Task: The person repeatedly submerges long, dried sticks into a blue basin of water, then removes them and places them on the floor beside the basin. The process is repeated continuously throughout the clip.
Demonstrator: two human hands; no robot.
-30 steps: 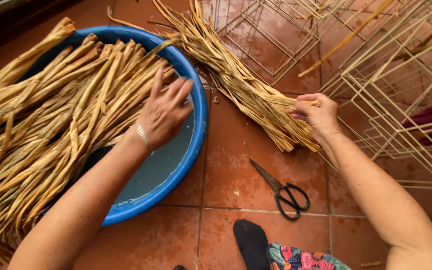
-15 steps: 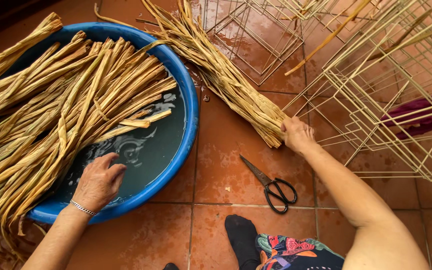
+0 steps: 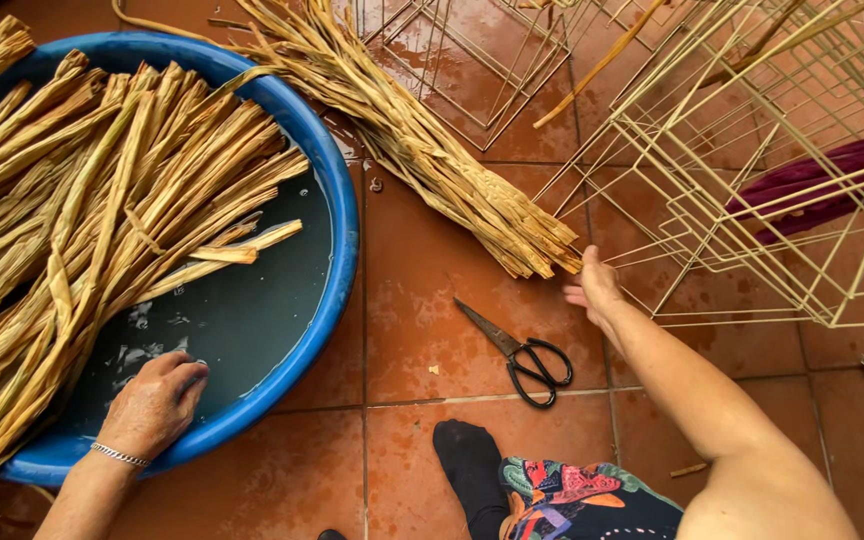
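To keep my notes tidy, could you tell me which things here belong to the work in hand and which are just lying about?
In use:
left hand in blue tub
soaking strips
right hand by floor bundle

Lying about:
scissors
wire frames
purple cloth

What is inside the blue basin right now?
The blue basin holds water and a mass of long straw-coloured fibre strips lying across it. The left hand dips in at the near edge. The basin's bottom under the strips is covered, so anything there cannot be seen.
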